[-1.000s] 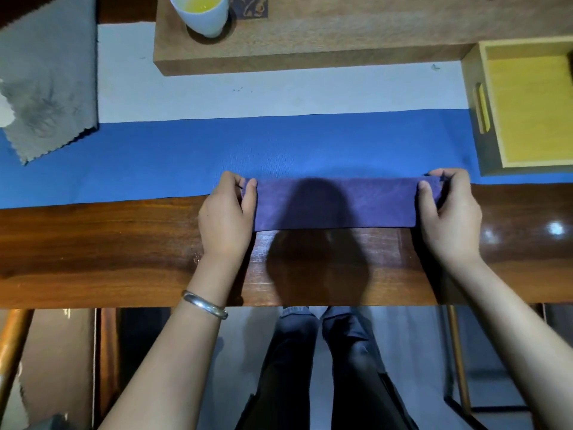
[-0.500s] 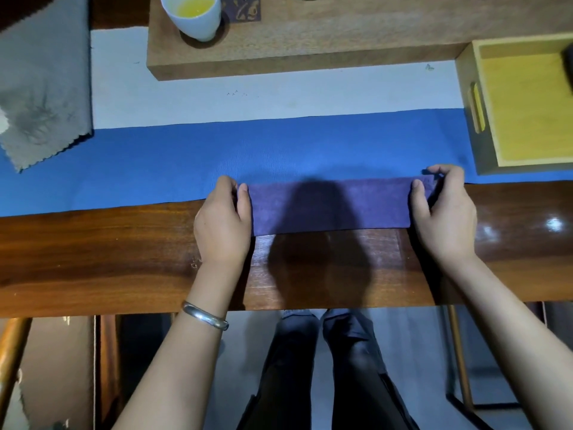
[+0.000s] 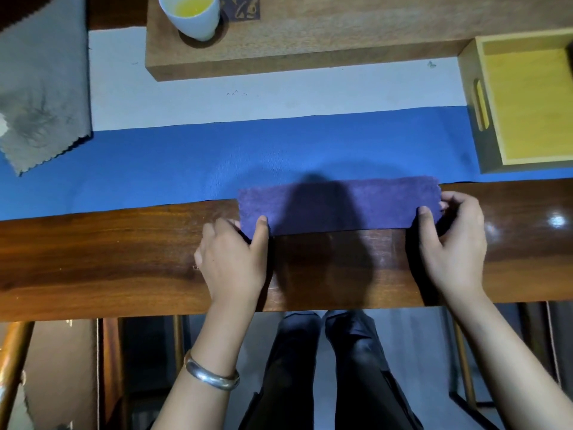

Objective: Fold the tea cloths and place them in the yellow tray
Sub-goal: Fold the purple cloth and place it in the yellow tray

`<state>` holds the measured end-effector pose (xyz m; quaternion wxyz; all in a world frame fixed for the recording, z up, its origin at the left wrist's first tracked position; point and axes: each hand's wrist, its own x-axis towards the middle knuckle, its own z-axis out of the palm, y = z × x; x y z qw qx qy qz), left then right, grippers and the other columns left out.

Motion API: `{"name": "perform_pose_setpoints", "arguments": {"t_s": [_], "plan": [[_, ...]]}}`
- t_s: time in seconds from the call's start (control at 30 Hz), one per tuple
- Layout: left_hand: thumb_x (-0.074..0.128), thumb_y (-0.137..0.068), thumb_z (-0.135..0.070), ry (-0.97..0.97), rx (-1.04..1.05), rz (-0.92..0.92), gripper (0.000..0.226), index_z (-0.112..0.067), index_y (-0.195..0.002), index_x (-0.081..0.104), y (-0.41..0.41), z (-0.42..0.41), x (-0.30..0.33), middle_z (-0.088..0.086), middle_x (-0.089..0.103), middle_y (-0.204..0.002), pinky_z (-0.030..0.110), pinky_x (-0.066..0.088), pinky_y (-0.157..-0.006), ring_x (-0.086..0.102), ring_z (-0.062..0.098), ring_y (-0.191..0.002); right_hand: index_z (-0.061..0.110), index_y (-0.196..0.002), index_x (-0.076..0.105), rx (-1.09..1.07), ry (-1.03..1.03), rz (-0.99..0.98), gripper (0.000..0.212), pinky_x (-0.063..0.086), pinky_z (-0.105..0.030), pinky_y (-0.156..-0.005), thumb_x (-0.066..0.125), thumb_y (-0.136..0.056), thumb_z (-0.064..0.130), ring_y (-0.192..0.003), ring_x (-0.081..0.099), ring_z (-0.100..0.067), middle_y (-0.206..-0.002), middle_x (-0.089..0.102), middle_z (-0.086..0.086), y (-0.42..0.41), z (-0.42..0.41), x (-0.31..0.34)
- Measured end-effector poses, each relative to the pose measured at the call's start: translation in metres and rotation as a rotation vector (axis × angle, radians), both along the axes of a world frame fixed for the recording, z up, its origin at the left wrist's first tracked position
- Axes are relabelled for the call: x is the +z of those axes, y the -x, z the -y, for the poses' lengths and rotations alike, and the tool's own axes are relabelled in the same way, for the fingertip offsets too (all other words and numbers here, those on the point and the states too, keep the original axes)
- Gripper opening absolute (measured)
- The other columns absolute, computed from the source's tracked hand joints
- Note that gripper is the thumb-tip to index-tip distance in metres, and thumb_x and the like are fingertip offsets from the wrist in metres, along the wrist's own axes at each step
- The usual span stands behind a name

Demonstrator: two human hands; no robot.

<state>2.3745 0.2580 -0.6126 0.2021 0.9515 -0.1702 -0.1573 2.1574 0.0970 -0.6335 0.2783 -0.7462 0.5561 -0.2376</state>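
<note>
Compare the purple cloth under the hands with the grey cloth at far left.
The purple folded cloth is a narrow strip; the grey zigzag-edged cloth lies spread out. The left hand and right hand pinch the purple one; the grey lies untouched. Both overlap the blue runner.

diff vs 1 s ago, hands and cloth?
The left hand slid from the purple cloth's left end to its near-left corner, thumb on top. The right hand still grips the right end. The cloth remains a folded strip; yellow tray and grey cloth unchanged.

purple tea cloth (image 3: pixel 339 206), blue runner (image 3: pixel 186 162), yellow tray (image 3: pixel 527 103), grey zigzag-edged cloth (image 3: pixel 40 88)
</note>
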Motion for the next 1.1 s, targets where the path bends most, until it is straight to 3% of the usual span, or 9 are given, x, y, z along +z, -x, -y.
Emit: {"name": "perform_pose_setpoints", "arguments": {"t_s": [0.1,0.23,0.37,0.5,0.67,0.8,0.87,0.97,1.1], "plan": [[0.057,-0.088,-0.037,0.161,0.035,-0.06,0.026,-0.012,-0.086,0.052,-0.002,0.005,0.003,0.003,0.055,-0.087,0.043,0.044,-0.083,0.055,0.028,-0.088,0.001,-0.116,0.049,0.014,-0.007,-0.032,0.033,0.028,-0.017,-0.084,0.059,-0.091,0.02,-0.106,0.046,-0.02,-0.113,0.053,-0.016,-0.007,-0.001,0.001],[0.064,-0.084,-0.024,0.335,0.083,-0.117,0.02,-0.015,-0.09,0.047,0.0,0.01,0.007,0.001,0.056,-0.074,0.035,0.04,-0.065,0.051,0.015,-0.062,0.005,-0.115,0.05,0.002,-0.05,-0.052,0.033,0.028,-0.016,-0.079,0.06,-0.09,0.024,-0.103,0.046,-0.017,-0.11,0.052,-0.008,-0.008,0.008,0.001],[0.067,-0.078,-0.023,0.546,0.103,-0.174,0.023,-0.021,-0.093,0.049,0.0,0.018,0.015,-0.004,0.06,-0.086,0.03,0.045,-0.072,0.057,0.011,-0.073,0.012,-0.111,0.051,0.01,-0.078,-0.036,0.027,0.026,-0.016,-0.067,0.059,-0.09,0.027,-0.092,0.046,-0.011,-0.104,0.052,0.001,-0.004,0.013,0.001],[0.065,-0.08,-0.016,0.656,-0.024,-0.274,0.021,-0.031,-0.083,0.052,0.008,0.035,0.024,-0.013,0.06,-0.076,0.015,0.042,-0.06,0.056,0.001,-0.064,0.017,-0.106,0.051,0.0,-0.084,-0.014,0.022,0.027,-0.018,-0.064,0.061,-0.089,0.027,-0.086,0.049,-0.013,-0.101,0.055,0.001,-0.001,0.015,0.0],[0.067,-0.083,-0.004,0.741,-0.15,-0.349,0.024,-0.023,-0.083,0.053,0.036,0.066,0.032,-0.009,0.057,-0.075,0.008,0.041,-0.06,0.051,0.0,-0.063,0.014,-0.104,0.054,-0.017,-0.084,0.011,0.022,0.033,-0.026,-0.067,0.063,-0.087,0.026,-0.083,0.054,-0.021,-0.098,0.059,-0.003,-0.001,0.016,-0.004],[0.07,-0.082,-0.012,0.734,-0.242,-0.272,0.02,-0.023,-0.085,0.054,0.069,0.098,0.034,-0.01,0.061,-0.086,0.015,0.045,-0.07,0.059,0.003,-0.079,0.019,-0.097,0.055,-0.031,-0.135,0.051,0.016,0.037,-0.028,-0.065,0.064,-0.086,0.026,-0.075,0.055,-0.017,-0.09,0.061,-0.002,0.001,0.024,-0.002],[0.068,-0.081,-0.014,0.748,-0.289,-0.279,0.016,-0.021,-0.086,0.054,0.087,0.116,0.031,-0.004,0.064,-0.089,0.027,0.05,-0.075,0.063,0.014,-0.084,0.019,-0.097,0.056,-0.028,-0.199,0.084,0.015,0.039,-0.019,-0.062,0.064,-0.086,0.025,-0.064,0.053,-0.003,-0.083,0.061,0.003,0.005,0.031,0.0],[0.066,-0.08,-0.009,0.752,-0.354,-0.342,0.01,-0.012,-0.086,0.058,0.116,0.138,0.02,0.005,0.067,-0.088,0.041,0.053,-0.08,0.066,0.023,-0.085,0.014,-0.101,0.059,0.004,-0.32,0.172,0.017,0.036,-0.008,-0.057,0.063,-0.088,0.024,-0.058,0.049,0.001,-0.079,0.06,0.003,0.012,0.039,0.004],[0.069,-0.081,-0.011,0.651,-0.409,-0.31,0.009,-0.008,-0.083,0.061,0.136,0.144,-0.002,0.008,0.067,-0.085,0.042,0.054,-0.076,0.066,0.024,-0.082,0.004,-0.105,0.057,0.071,-0.484,0.305,0.015,0.043,-0.024,-0.071,0.058,-0.091,0.006,-0.075,0.054,-0.016,-0.088,0.062,-0.016,0.019,0.047,0.01]]}}
